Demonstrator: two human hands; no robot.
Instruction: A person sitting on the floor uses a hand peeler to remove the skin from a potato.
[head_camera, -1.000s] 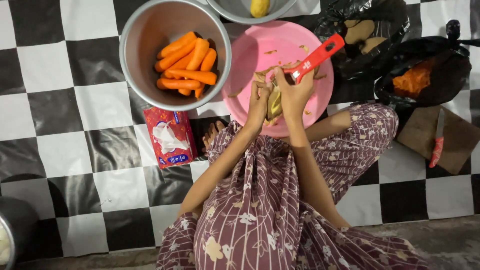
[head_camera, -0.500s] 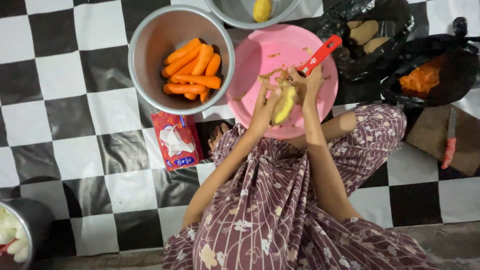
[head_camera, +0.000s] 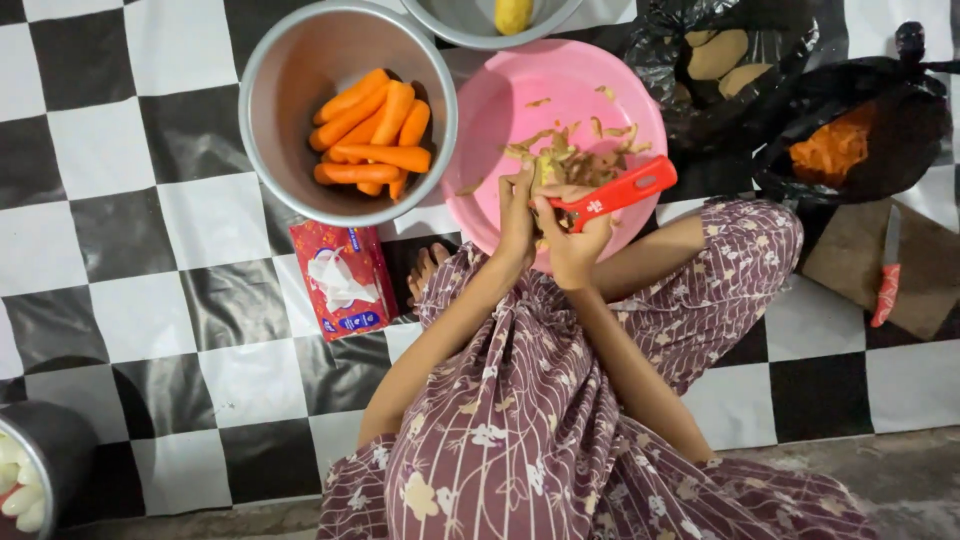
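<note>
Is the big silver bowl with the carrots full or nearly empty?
Partly full. The silver bowl holds a small pile of peeled carrots on one side, and much of its bare bottom still shows.

A red-handled peeler lies angled against a pale, half-hidden potato.

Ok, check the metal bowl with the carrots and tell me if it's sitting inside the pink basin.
No, the metal bowl of carrots stands on the checkered floor, to the left of the pink basin.
</note>
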